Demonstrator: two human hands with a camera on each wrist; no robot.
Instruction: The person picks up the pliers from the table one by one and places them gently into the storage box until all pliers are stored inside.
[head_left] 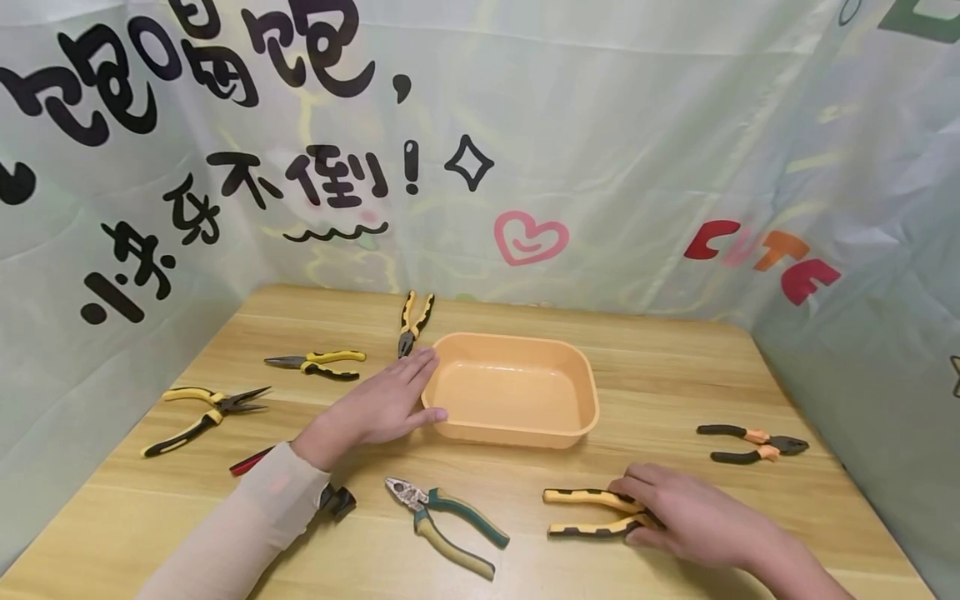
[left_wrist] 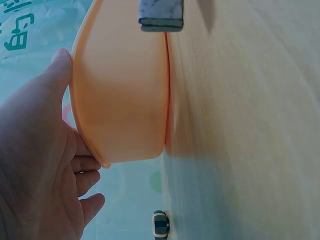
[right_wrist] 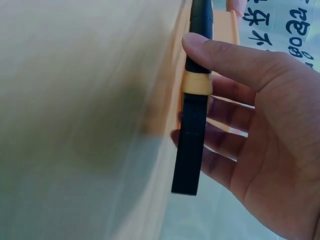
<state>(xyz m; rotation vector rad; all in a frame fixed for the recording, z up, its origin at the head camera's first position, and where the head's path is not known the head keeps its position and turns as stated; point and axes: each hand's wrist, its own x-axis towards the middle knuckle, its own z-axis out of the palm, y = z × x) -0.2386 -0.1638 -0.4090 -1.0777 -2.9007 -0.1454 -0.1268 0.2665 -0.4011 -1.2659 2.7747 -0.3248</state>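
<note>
My left hand point(head_left: 390, 398) rests against the left end of an orange plastic box point(head_left: 517, 434), fingers fairly straight along its rim. In the left wrist view the thumb touches the rim of the box point(left_wrist: 120, 100). With my right hand point(head_left: 686, 512) I grip yellow-and-black pliers point(head_left: 588, 497) near their joint, handles pointing left and spread. The right wrist view shows the thumb on one side of these pliers point(right_wrist: 192, 145) and fingers behind; their head is dark. Between the hands lie green-and-beige pliers point(head_left: 450, 525), handles apart.
Long-nose pliers point(head_left: 217, 408) and another yellow-handled pair point(head_left: 318, 363) lie at the left, with a third pair point(head_left: 410, 325) behind the box. Orange-and-black pliers point(head_left: 753, 443) lie at the right. A red-and-black tool point(head_left: 341, 502) is partly under my left forearm. Printed cloth point(head_left: 637, 167) surrounds the table.
</note>
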